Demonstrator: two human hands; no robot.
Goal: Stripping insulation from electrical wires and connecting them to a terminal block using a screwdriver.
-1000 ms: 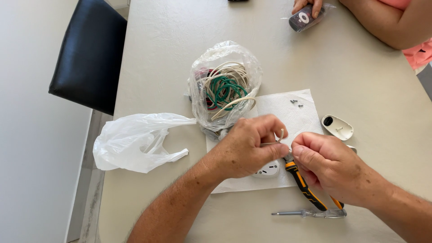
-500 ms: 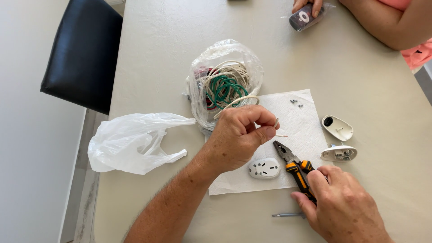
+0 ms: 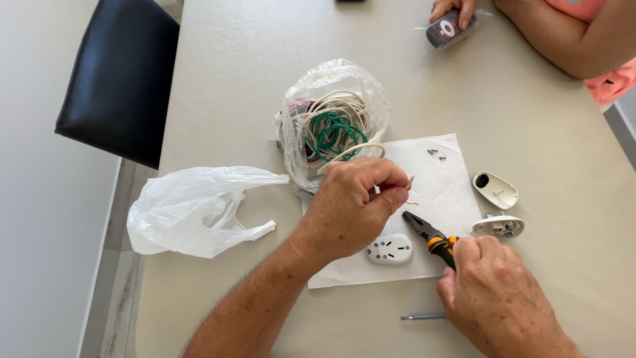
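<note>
Pale table (image 3: 252,86), a white paper towel (image 3: 444,179) under both hands.

The left hand (image 3: 351,202) is clenched, pinching a thin white wire (image 3: 351,151) whose bared ends poke out past its fingertips; the wire trails back into a clear bag of coiled cables (image 3: 331,126). The right hand (image 3: 493,295) grips the handles of orange-and-black pliers (image 3: 427,233), nose pointing toward the left fingers. A white socket face (image 3: 389,249) lies just below them.

Pale grey-beige rectangular table (image 3: 517,99) bearing: a white paper towel (image 3: 444,179); a clear plastic bag of coiled green and cream wires (image 3: 331,126); a crumpled white plastic bag (image 3: 192,209); a slim grey screwdriver (image 3: 423,317); two white plastic plug-casing halves (image 3: 497,207).
</note>
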